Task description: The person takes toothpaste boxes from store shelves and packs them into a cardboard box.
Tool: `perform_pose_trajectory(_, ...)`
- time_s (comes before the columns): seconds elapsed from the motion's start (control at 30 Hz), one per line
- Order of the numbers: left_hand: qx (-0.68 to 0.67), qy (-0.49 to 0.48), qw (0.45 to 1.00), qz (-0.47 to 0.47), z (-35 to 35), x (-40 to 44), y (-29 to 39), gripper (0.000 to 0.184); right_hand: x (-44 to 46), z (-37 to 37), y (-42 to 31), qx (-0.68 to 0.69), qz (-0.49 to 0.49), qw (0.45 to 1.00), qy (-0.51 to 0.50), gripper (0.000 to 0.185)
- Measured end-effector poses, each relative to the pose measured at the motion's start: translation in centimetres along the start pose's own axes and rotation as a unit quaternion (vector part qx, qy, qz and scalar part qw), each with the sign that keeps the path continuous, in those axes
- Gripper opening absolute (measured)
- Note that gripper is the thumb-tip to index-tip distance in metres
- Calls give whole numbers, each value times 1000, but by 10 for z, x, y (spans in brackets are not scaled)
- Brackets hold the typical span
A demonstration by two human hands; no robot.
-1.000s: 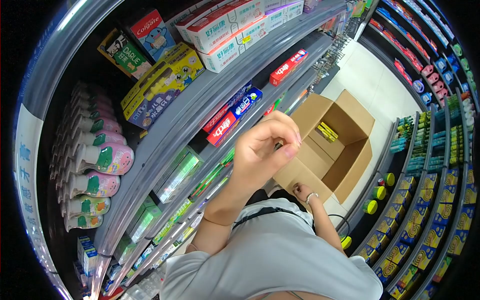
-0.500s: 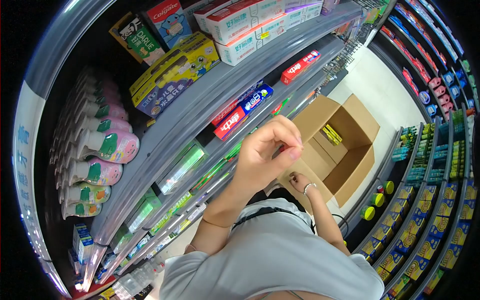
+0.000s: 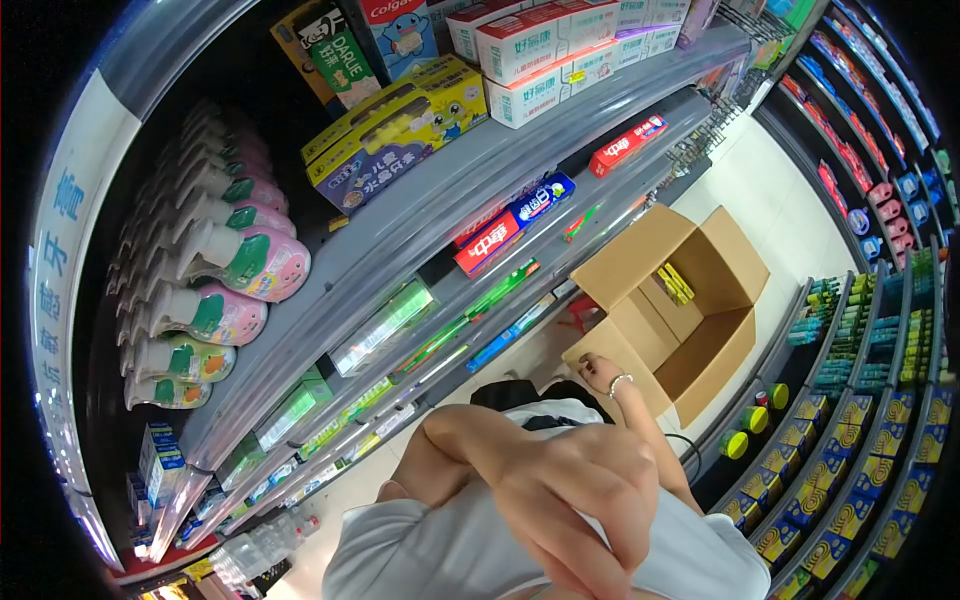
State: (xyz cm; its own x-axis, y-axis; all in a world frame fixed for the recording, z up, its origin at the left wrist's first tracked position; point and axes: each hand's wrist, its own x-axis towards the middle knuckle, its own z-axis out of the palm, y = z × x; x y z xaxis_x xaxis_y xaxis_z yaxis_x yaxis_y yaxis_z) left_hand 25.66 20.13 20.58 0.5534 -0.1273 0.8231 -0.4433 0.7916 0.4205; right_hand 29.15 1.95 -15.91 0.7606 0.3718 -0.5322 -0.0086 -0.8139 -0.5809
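Observation:
My left hand is raised close to the camera, in front of my grey shirt. Its fingers curl downward with thumb and finger brought together, and no object shows in them. The fingertips are partly cut off at the lower edge. Farther down, my right hand, with a bracelet at its wrist, is closed on the near flap of an open cardboard box. Inside that box lie a few yellow packages against the far side.
Left shelves carry pump bottles, a yellow-purple children's carton, white-red toothpaste boxes and a red-blue toothpaste box. The shelf edge runs close beside my left arm. Stocked shelves stand to the right, with pale floor beyond the box.
My left hand has swung from beside the shelf down and back toward my chest, its fingers now pointing downward. My right hand stays at the box flap. The view has shifted slightly.

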Motion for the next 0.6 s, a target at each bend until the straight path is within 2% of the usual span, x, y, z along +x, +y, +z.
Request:
perform_pose_trajectory(0.03,-31,23,999,-12,2,-1,0,20,1,-3,2,1,-14,1000,10,31)
perform_pose_trajectory(0.1,43,-48,996,68,-2,-14,-9,11,-1,-18,-4,19,-46,998,31,29)
perform_pose_trajectory(0.17,35,-49,995,80,-4,-11,-6,10,6,-41,-11,27,-55,997,53,26)
perform_pose_trajectory(0.23,29,-49,994,91,-4,-11,-1,10,3,-77,-38,86,-129,981,118,24)
perform_pose_trajectory(0.3,35,-50,993,102,-3,-14,3,13,2,-118,-67,55,-127,979,149,23)
perform_pose_trajectory(0.33,38,-48,993,101,-1,-14,2,13,-2,-137,-83,57,-158,968,189,22)
perform_pose_trajectory(0.37,2,-24,990,141,3,-15,-1,15,-8,-158,-100,60,-188,954,228,20)
perform_pose_trajectory(0.47,-26,-4,978,208,6,-15,-1,17,-24,-223,-163,23,-364,874,321,20)
perform_pose_trajectory(0.53,-20,-6,974,228,0,-18,9,15,-47,-257,-212,-27,-408,829,382,18)
perform_pose_trajectory(0.6,45,-101,980,167,-9,-22,25,16,-52,-288,-247,-36,-486,777,400,21)
